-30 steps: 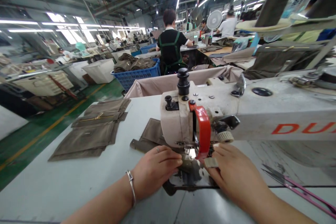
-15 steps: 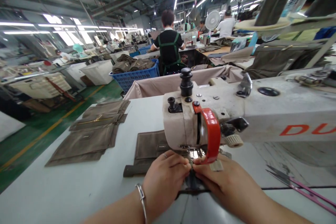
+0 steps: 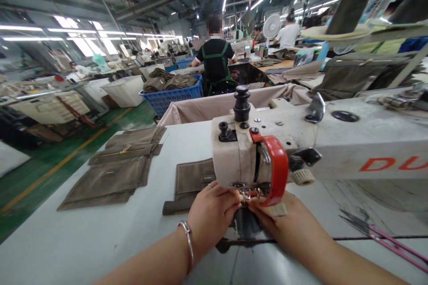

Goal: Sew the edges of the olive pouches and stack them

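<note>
A brown fabric piece (image 3: pixel 192 179) with a small label lies under the head of the white sewing machine (image 3: pixel 230 156). Its folded near edge shows left of my left hand (image 3: pixel 214 209); the rest is hidden behind hand and machine. The fingers of that hand are pinched on the fabric just left of the presser foot (image 3: pixel 246 193). Close by on the right, my right hand (image 3: pixel 284 218) has its fingertips pressed together on the work at the needle area, partly covered by the red guard (image 3: pixel 277 169). The stitching point itself is too small to make out.
Stacked brown fabric pieces (image 3: pixel 113 173), one with a zipper, lie on the white table (image 3: pixel 83 245) at left. Pink-handled scissors (image 3: pixel 384 236) rest at right. Beyond the machine are a pink cloth-lined trough (image 3: pixel 200 109), a blue basket (image 3: pixel 174 98) and a seated co-worker (image 3: pixel 216 60).
The brown fabric piece has shifted slightly away from me and to the right. Both hands have moved forward a little with it, still pinching near the presser foot.
</note>
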Demonstrator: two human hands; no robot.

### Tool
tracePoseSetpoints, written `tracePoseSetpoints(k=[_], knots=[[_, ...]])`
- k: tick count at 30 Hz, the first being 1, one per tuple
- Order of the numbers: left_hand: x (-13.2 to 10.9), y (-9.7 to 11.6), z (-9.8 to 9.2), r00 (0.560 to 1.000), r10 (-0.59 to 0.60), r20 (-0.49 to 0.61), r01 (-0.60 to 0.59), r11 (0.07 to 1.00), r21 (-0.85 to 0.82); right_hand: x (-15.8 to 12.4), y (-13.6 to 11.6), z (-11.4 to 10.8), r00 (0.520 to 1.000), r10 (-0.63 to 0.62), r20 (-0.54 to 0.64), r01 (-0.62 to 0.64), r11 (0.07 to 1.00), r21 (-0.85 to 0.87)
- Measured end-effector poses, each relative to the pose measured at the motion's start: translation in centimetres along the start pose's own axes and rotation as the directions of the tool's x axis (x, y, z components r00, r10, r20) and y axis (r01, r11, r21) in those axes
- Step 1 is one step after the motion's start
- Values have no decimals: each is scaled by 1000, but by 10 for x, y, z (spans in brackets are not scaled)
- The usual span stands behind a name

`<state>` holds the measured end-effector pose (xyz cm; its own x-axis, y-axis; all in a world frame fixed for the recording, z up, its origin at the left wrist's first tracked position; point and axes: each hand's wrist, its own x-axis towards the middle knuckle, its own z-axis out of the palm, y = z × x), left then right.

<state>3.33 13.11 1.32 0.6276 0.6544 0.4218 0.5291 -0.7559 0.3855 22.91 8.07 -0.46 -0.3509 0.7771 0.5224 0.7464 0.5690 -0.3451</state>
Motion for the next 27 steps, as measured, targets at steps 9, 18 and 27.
tracePoseSetpoints(k=[9, 18, 27], knots=[[1, 1, -1, 1000, -16, -24, 16, 1000, -6, 1, -1, 3, 1000, 20, -17, -20, 1000, 15], [2, -1, 0, 999, -40, -11, 41, 999, 13, 4, -2, 1, 999, 38, 12, -38, 999, -20], [-2, -4, 4, 1000, -22, -22, 23, 998, 53, 4, -8, 3, 986, 165, 33, -166, 986, 32]])
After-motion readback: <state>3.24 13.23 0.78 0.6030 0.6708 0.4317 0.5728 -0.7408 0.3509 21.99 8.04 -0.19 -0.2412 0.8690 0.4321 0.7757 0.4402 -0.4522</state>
